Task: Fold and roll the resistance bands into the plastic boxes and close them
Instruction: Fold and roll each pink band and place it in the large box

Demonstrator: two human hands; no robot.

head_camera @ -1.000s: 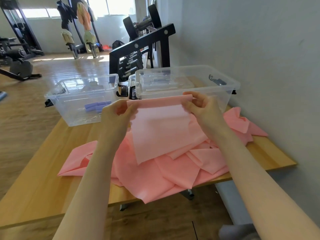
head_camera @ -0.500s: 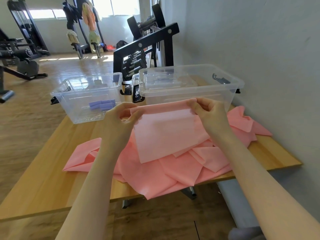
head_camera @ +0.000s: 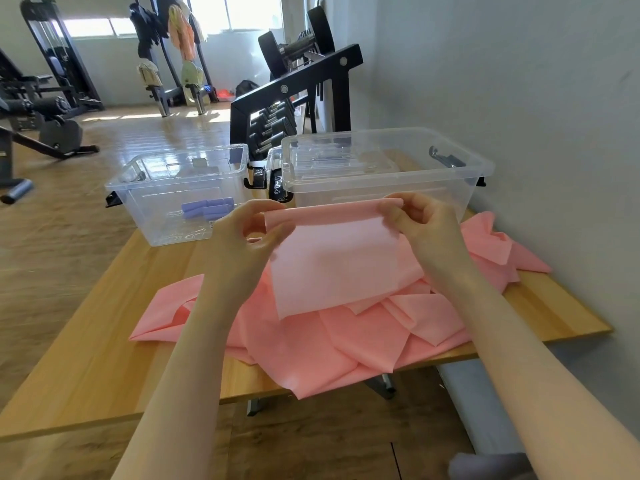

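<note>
1. The top edge of the pink band (head_camera: 332,258) is rolled over more than before.
2. The left hand (head_camera: 249,237) pinches its left corner.
3. The right hand (head_camera: 426,223) pinches its right corner, above the table (head_camera: 104,341).
4. The left box (head_camera: 180,195) holds purple rolls (head_camera: 207,207).
5. The right box (head_camera: 381,174) has a lid inside.

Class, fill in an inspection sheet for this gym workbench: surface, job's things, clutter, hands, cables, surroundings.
Surface: wooden table, against a grey wall.
Job's things: pink band held up by its top edge, the rest heaped on the table; left box open, purple rolls inside; right box with a lid lying in it.
Clutter: nothing seen.
Hands: left hand and right hand pinch the band's top corners.
Cables: nothing seen.
Surroundings: dumbbell rack, gym machines behind.
</note>
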